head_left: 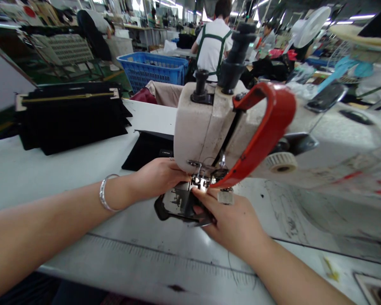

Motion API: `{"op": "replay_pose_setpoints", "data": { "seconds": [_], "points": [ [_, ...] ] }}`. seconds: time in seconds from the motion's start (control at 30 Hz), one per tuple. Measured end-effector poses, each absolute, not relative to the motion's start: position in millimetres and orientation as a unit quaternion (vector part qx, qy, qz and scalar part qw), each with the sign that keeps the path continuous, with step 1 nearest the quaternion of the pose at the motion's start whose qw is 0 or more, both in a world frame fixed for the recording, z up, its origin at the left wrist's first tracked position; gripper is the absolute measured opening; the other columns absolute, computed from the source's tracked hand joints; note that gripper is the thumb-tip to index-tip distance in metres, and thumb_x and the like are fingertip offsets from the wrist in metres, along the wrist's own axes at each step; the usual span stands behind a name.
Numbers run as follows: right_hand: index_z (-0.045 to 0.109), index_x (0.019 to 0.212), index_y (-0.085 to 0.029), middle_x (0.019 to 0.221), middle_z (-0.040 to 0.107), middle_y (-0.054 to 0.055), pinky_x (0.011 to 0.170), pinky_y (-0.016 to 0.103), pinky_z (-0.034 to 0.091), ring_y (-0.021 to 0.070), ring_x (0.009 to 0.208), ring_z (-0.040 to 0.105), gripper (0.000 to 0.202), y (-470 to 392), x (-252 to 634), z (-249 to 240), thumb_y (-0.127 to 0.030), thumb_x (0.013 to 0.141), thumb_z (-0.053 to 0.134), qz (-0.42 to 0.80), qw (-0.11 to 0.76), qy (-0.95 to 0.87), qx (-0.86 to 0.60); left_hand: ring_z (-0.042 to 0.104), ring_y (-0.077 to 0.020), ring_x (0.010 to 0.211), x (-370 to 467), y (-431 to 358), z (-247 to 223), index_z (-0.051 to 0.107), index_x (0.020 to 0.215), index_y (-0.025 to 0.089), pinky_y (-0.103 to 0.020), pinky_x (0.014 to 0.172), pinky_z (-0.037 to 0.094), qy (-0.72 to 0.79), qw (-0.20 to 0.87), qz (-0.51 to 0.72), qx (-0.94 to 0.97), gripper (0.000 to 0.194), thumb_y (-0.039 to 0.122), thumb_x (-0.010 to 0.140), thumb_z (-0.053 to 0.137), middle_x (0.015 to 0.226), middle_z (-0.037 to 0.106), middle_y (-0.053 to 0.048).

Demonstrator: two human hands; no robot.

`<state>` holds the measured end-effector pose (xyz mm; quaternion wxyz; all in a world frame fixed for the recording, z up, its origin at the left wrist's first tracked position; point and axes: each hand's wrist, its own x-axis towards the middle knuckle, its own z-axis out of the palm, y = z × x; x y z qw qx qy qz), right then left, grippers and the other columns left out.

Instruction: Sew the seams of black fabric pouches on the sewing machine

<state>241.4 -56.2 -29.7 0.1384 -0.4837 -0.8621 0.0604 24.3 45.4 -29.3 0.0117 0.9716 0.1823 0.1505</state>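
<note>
A white sewing machine [193, 127] with a red curved guard [273, 123] stands before me. My left hand [158, 176], a silver bangle on its wrist, reaches to the lit needle area with its fingers together on the near edge of a black fabric panel [147, 148]. The panel bears a small label and runs behind the machine head. On the other side of the presser foot [200, 182], my right hand [230, 216] has its index finger close to the foot and its other fingers curled. A thin pointed metal edge shows under them; what they hold is unclear.
A stack of black fabric pieces [73, 114] with a yellow zipper lies on the left of the white table [114, 245], which has a printed ruler along its front. Beyond are a blue basket [152, 67], a person [214, 46] with dark straps and a white fan [311, 27].
</note>
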Motion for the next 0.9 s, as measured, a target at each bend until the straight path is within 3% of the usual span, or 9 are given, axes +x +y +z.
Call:
{"op": "replay_pose_setpoints", "data": {
  "seconds": [0.13, 0.23, 0.37, 0.53, 0.63, 0.73, 0.83, 0.9],
  "points": [
    [0.067, 0.117, -0.02, 0.101, 0.071, 0.009, 0.06, 0.033, 0.048, 0.0237, 0.078, 0.066, 0.032, -56.2, 241.5, -29.8, -0.023, 0.089, 0.049, 0.045, 0.144, -0.863, -0.481, 0.06, -0.0136, 0.12, 20.2, 46.4, -28.5, 0.064, 0.116, 0.017, -0.028, 0.109, 0.043, 0.15, 0.008, 0.159, 0.976, 0.026, 0.008, 0.098, 0.048, 0.12, 0.071, -0.004],
    [0.067, 0.119, -0.02, 0.102, 0.071, 0.009, 0.059, 0.032, 0.047, 0.0235, 0.077, 0.066, 0.034, -56.5, 243.0, -29.9, -0.023, 0.09, 0.05, 0.037, 0.147, -0.864, -0.48, 0.057, -0.019, 0.122, 18.4, 39.8, -25.0, 0.064, 0.117, 0.015, -0.035, 0.109, 0.042, 0.169, -0.06, 0.123, 0.976, 0.028, 0.007, 0.096, 0.049, 0.121, 0.069, -0.006],
    [0.065, 0.124, -0.02, 0.104, 0.071, 0.01, 0.059, 0.033, 0.046, 0.0245, 0.078, 0.065, 0.038, -57.0, 245.8, -28.2, -0.026, 0.088, 0.054, 0.051, 0.129, -0.868, -0.477, 0.061, -0.0266, 0.109, 25.2, 15.0, -15.2, 0.07, 0.095, 0.013, -0.041, 0.102, 0.045, 0.17, -0.109, 0.059, 0.978, 0.022, 0.003, 0.086, 0.053, 0.102, 0.071, -0.009],
    [0.063, 0.126, -0.019, 0.104, 0.07, 0.01, 0.062, 0.034, 0.047, 0.0253, 0.082, 0.065, 0.04, -57.3, 246.6, -25.8, -0.025, 0.088, 0.053, 0.064, 0.129, -0.869, -0.473, 0.06, -0.0341, 0.105, 34.5, -7.7, -10.6, 0.069, 0.079, 0.013, -0.049, 0.095, 0.045, 0.179, -0.12, -0.015, 0.976, 0.012, 0.006, 0.078, 0.059, 0.099, 0.068, -0.015],
    [0.065, 0.122, -0.018, 0.102, 0.07, 0.01, 0.066, 0.035, 0.049, 0.0252, 0.085, 0.064, 0.035, -58.2, 247.8, -25.6, -0.024, 0.091, 0.05, 0.083, 0.14, -0.873, -0.46, 0.063, -0.0288, 0.101, 32.9, -5.1, -11.0, 0.069, 0.086, 0.016, -0.043, 0.096, 0.047, 0.233, -0.039, 0.048, 0.97, 0.021, 0.003, 0.077, 0.055, 0.096, 0.07, -0.011],
    [0.065, 0.121, -0.018, 0.106, 0.069, 0.009, 0.069, 0.035, 0.05, 0.0245, 0.087, 0.064, 0.034, -59.7, 248.7, -25.9, -0.022, 0.091, 0.049, 0.097, 0.151, -0.88, -0.44, 0.067, -0.0209, 0.081, 28.9, 3.9, -3.7, 0.067, 0.106, 0.019, -0.032, 0.079, 0.053, 0.293, 0.072, 0.099, 0.948, 0.038, 0.005, 0.076, 0.049, 0.088, 0.072, -0.003],
    [0.055, 0.134, -0.019, 0.115, 0.065, 0.009, 0.071, 0.036, 0.051, 0.0247, 0.092, 0.064, 0.049, -61.1, 246.4, -25.3, -0.019, 0.085, 0.054, 0.108, 0.128, -0.896, -0.412, 0.063, -0.0134, 0.056, 26.2, 10.5, 11.0, 0.068, 0.1, 0.021, -0.022, 0.054, 0.049, 0.297, 0.201, 0.047, 0.932, 0.028, 0.013, 0.081, 0.05, 0.068, 0.067, 0.005],
    [0.054, 0.134, -0.02, 0.116, 0.064, 0.008, 0.07, 0.035, 0.051, 0.0238, 0.089, 0.064, 0.053, -61.6, 243.7, -23.7, -0.019, 0.082, 0.056, 0.117, 0.101, -0.901, -0.404, 0.064, -0.0128, 0.058, 25.7, 9.9, 18.7, 0.07, 0.098, 0.02, -0.021, 0.055, 0.049, 0.299, 0.238, 0.033, 0.923, 0.022, 0.019, 0.089, 0.05, 0.07, 0.067, 0.004]
  ]
}}
